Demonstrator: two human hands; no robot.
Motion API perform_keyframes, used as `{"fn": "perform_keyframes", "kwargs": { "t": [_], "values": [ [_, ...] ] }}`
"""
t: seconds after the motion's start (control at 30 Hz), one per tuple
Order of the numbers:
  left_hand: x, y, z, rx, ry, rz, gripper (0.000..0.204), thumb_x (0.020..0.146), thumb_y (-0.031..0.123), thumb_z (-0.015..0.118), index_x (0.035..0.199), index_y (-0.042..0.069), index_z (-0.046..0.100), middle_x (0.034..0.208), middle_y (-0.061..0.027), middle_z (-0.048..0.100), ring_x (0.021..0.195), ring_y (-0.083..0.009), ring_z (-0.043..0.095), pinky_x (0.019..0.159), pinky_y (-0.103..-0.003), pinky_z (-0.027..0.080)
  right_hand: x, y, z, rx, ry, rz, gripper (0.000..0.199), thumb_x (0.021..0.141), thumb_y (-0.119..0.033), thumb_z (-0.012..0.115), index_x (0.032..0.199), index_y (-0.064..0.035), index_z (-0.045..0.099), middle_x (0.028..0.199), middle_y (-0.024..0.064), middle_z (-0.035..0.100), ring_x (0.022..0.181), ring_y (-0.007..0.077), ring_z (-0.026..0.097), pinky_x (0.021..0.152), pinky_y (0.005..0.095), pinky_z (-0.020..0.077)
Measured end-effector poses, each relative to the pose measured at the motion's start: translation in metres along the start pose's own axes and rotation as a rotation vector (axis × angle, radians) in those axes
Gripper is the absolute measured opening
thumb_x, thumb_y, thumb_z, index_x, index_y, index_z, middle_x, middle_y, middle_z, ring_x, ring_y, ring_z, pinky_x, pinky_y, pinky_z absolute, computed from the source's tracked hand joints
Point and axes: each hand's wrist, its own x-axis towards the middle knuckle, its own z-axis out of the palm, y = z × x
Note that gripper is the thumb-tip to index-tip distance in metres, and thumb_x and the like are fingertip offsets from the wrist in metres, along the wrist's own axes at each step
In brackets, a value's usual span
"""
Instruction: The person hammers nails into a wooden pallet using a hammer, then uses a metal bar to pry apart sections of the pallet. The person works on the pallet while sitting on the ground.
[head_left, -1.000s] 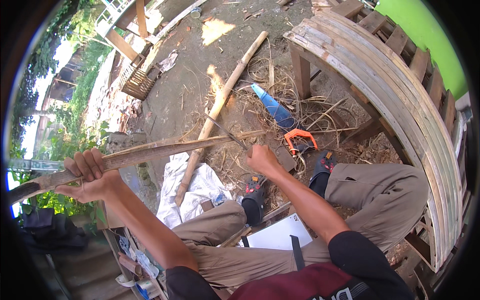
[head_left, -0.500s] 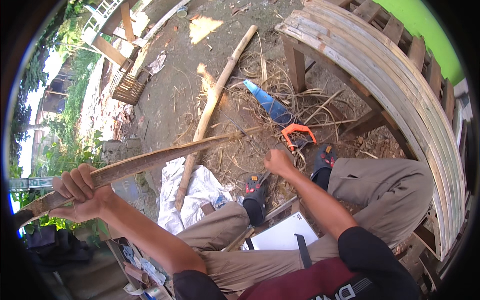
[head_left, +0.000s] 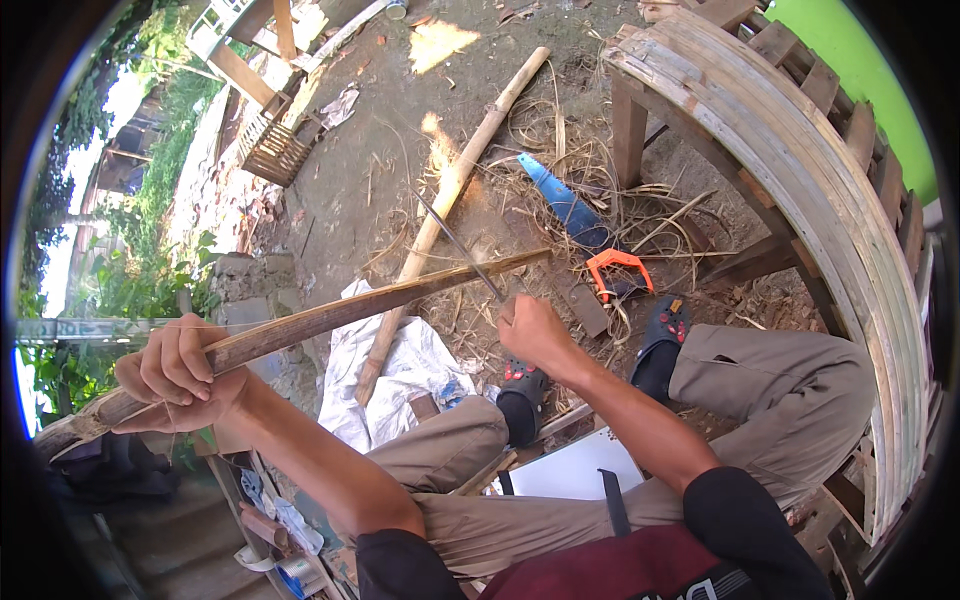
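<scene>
My left hand (head_left: 180, 370) is closed around the thick end of a long wooden pole (head_left: 330, 325), brown bark on its side and a pale, stripped upper edge. The pole slants up to the right and tapers to a thin tip in front of me. My right hand (head_left: 535, 332) is closed on a knife, whose grip is hidden inside the fingers. The long, narrow dark blade of the knife (head_left: 440, 219) points up and left and crosses the pole near its thin end; whether its edge bites into the wood cannot be told.
A second peeled pole (head_left: 455, 185) lies on the dirt, its near end over a white sack (head_left: 400, 390). A handsaw (head_left: 570, 205) with a blue blade cover and orange handle rests among curled shavings. At right stands a slatted wooden bench (head_left: 790, 160); a wooden crate (head_left: 272, 150) is far left.
My right hand has drawn left along the pole with the knife, and more of the blade shows above the wood. My left hand keeps its hold; the whole view has shifted slightly.
</scene>
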Motion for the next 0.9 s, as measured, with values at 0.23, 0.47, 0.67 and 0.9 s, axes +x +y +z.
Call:
{"fn": "perform_keyframes", "kwargs": {
  "t": [0.23,0.47,0.67,0.9],
  "values": [
    [-0.003,0.007,-0.003,0.147,0.048,-0.048,0.055,0.09,0.054,0.073,0.065,0.019,0.039,0.043,0.0063,0.041,0.034,-0.0033,0.037,0.038,-0.017,0.03,-0.025,-0.034,0.028,-0.019,0.095,-0.38,0.025,0.084,-0.018,0.069,0.091,0.0055,0.063,0.072,0.0306,0.066,0.074,0.047,0.07,0.071,0.052,0.056],
    [-0.007,0.025,-0.018,0.227,0.143,-0.025,0.055,0.089,0.058,0.072,0.069,0.017,0.042,0.045,0.0049,0.04,0.036,-0.0065,0.039,0.04,-0.021,0.031,0.027,0.063,0.02,-0.174,0.128,0.017,0.025,0.086,-0.02,0.065,0.093,0.0044,0.065,0.079,0.029,0.069,0.078,0.0443,0.071,0.072,0.0492,0.0575],
    [0.003,0.015,-0.02,0.29,0.151,-0.054,0.053,0.088,0.057,0.074,0.071,0.016,0.044,0.048,0.0049,0.039,0.038,-0.0068,0.037,0.044,-0.022,0.03,0.037,0.113,0.026,-0.221,0.129,-0.041,0.025,0.086,-0.023,0.064,0.091,0.0017,0.065,0.084,0.0263,0.071,0.082,0.0449,0.071,0.079,0.0519,0.0571],
    [-0.005,0.024,-0.022,0.264,0.235,-0.047,0.055,0.083,0.057,0.077,0.071,0.017,0.042,0.049,0.005,0.036,0.041,-0.0074,0.034,0.046,-0.023,0.027,0.039,0.165,0.022,-0.183,0.145,0.123,0.031,0.083,-0.028,0.064,0.098,-0.0012,0.07,0.092,0.0272,0.072,0.092,0.045,0.071,0.084,0.0521,0.0568]
  ]
}}
